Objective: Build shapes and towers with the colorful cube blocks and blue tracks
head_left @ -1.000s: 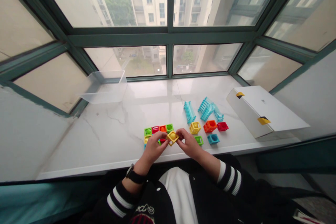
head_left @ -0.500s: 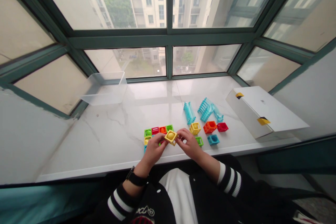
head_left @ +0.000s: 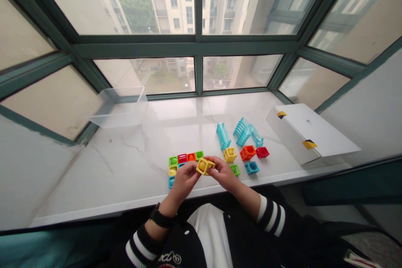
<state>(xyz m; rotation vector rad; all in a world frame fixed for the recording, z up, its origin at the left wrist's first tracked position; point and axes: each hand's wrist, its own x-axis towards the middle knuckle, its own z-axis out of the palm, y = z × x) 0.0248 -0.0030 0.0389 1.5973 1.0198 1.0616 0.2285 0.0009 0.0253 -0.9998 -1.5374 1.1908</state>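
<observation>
Both hands pinch one yellow cube block (head_left: pixel 203 166) just above the marble sill. My left hand (head_left: pixel 183 181) grips its left side and my right hand (head_left: pixel 225 173) its right side. Behind the left hand lies a flat cluster of joined blocks (head_left: pixel 184 159) in green, red, orange, yellow and blue, partly hidden by the fingers. To the right lie loose cubes: yellow (head_left: pixel 230 154), orange (head_left: pixel 248 152), red (head_left: pixel 262 152), blue (head_left: pixel 251 167) and green (head_left: pixel 235 170).
Light-blue ribbed track pieces (head_left: pixel 242 130) lie behind the loose cubes. A white box (head_left: pixel 309 136) sits at the right end of the sill. A clear plastic tub (head_left: pixel 121 107) stands at the back left by the window frame (head_left: pixel 197 48).
The yellow block has been turned between my fingers and lifted slightly. The camera has tilted a little, shifting everything left and down.
</observation>
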